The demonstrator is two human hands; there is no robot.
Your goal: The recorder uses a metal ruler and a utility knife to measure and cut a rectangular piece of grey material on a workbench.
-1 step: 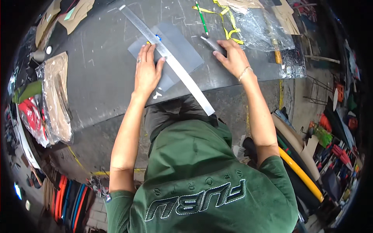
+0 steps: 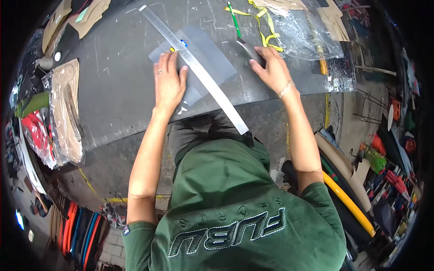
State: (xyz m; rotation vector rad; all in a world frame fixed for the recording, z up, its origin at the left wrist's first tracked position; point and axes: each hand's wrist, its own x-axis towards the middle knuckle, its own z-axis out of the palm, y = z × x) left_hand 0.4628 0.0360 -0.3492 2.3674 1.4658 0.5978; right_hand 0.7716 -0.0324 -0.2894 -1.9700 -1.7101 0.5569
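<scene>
A long metal ruler (image 2: 212,86) lies slantwise over grey sheet material (image 2: 214,56), its near end jutting past the table edge. My left hand (image 2: 170,86) rests flat with fingers stretched on the left part of the sheet, thumb close beside the ruler. Just beyond those fingertips, a small blue and yellow piece (image 2: 183,43) shows at the ruler's edges. To the right of the sheet, my right hand (image 2: 275,72) has thumb and fingers closed round a dark flat tool (image 2: 252,52) with a ridged edge and pale tip. Its kind is unclear, and the palm hides part of it.
A green pencil (image 2: 234,20) and a yellow tape measure (image 2: 271,31) lie beyond my right hand. Clear plastic (image 2: 300,40) and a wooden handle (image 2: 323,67) are farther right. Wrapped brown card pieces (image 2: 66,104) sit at the table's left. Rolls (image 2: 346,198) stand at lower right.
The dark tool has tilted slightly in my right hand, its tip shifting a little. My left hand has slid slightly left, so its thumb is farther from the ruler.
</scene>
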